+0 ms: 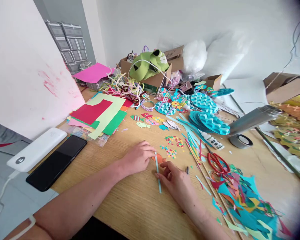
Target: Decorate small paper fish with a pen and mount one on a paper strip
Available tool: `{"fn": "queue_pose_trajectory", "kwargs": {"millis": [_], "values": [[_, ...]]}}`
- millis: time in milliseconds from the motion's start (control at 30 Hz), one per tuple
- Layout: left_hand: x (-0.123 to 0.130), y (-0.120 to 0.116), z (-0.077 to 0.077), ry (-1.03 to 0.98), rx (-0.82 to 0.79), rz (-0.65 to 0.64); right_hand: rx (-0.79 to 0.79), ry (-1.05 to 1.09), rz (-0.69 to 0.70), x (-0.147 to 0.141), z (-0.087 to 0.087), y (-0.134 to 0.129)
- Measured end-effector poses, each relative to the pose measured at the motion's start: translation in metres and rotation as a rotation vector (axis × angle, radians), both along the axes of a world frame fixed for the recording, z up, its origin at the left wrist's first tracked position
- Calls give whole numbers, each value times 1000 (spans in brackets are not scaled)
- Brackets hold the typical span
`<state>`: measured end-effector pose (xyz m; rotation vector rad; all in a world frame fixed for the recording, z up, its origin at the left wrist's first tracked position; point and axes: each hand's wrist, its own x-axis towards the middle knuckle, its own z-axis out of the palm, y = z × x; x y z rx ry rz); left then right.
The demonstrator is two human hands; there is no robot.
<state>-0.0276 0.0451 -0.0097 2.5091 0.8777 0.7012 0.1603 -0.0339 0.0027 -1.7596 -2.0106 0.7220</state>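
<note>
A narrow light-blue paper strip [158,180] crosses an orange paper fish [159,158] on the wooden table. My left hand [139,156] lies at the fish's left side. Its fingers are closed together, with the tips at the strip's upper end. From the right, my right hand [176,180] reaches in with fingers curled; its thumb rests on the middle of the strip and its index finger is beside the fish. The strip's lower end hangs loose toward me. Small coloured paper dots [171,152] lie just beyond the fish.
Decorated paper fish [151,122] lie farther back. Red-handled scissors [218,162], a glue bottle [212,140], wooden sticks [223,203] and paper scraps [250,203] crowd the right. A phone [57,163], power bank [37,149] and coloured sheets [92,115] are at left.
</note>
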Motion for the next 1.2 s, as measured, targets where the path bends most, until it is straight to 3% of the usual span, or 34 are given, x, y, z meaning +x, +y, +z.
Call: {"fn": "queue_pose_trajectory", "kwargs": {"millis": [200, 467, 1200], "values": [[0, 0, 2, 20, 17, 4, 160, -79, 207, 11, 9, 0], [1, -3, 4, 97, 36, -1, 310, -208, 268, 4, -4, 1], [2, -4, 5, 84, 58, -14, 284, -104, 299, 1, 0, -6]]}}
